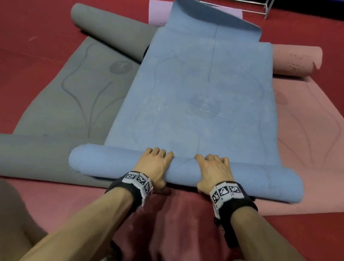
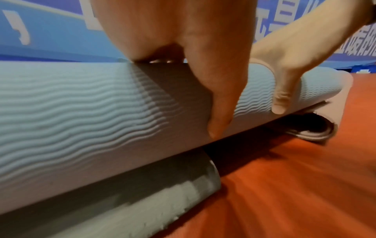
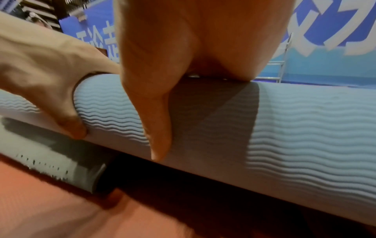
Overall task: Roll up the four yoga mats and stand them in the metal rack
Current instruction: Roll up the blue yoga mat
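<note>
Both hands curl over a partly rolled blue mat, the left hand and right hand side by side at its middle, thumbs on the near face. Its outer skin is wavy-ribbed foam. It overlaps a grey mat left and a pink mat right on red carpet. The metal rack stands far.
</note>
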The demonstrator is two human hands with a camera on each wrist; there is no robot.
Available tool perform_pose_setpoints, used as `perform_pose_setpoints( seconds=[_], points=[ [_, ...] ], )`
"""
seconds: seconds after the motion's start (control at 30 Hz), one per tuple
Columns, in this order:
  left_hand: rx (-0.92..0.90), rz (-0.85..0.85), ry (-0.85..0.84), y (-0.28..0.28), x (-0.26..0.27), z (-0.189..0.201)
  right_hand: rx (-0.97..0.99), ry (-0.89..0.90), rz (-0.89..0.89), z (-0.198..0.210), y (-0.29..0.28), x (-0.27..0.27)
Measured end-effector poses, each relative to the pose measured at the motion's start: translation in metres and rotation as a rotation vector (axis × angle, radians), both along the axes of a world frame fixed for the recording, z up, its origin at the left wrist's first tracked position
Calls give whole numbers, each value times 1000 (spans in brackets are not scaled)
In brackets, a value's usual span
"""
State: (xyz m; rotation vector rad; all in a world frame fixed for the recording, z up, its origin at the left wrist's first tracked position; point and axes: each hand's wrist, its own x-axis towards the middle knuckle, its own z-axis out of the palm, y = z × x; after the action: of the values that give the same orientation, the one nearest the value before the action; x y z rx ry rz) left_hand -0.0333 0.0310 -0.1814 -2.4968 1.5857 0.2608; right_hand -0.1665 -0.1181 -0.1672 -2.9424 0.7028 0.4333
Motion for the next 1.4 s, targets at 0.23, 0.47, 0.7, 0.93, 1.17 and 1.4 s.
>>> perform_pose_setpoints(
  seconds=[0.23,0.47,0.7,0.93,1.17,1.4],
  points=[
    [-64,4,127,6,4,67,11,76,-17,75,6,0],
    [80,47,301,16,-9,100,188,225,-32,104,18,-16],
    [186,79,376,27,-17,68,133,132,48,46,37,-48],
    [249,107,410,21,-10,34,16,94,1,0,47,-52],
    [117,18,212,27,-16,-13,104,217,-30,-14,23,-22],
    [116,72,4,27,-23,-29,212,283,-44,-14,3,3]
  ],
)
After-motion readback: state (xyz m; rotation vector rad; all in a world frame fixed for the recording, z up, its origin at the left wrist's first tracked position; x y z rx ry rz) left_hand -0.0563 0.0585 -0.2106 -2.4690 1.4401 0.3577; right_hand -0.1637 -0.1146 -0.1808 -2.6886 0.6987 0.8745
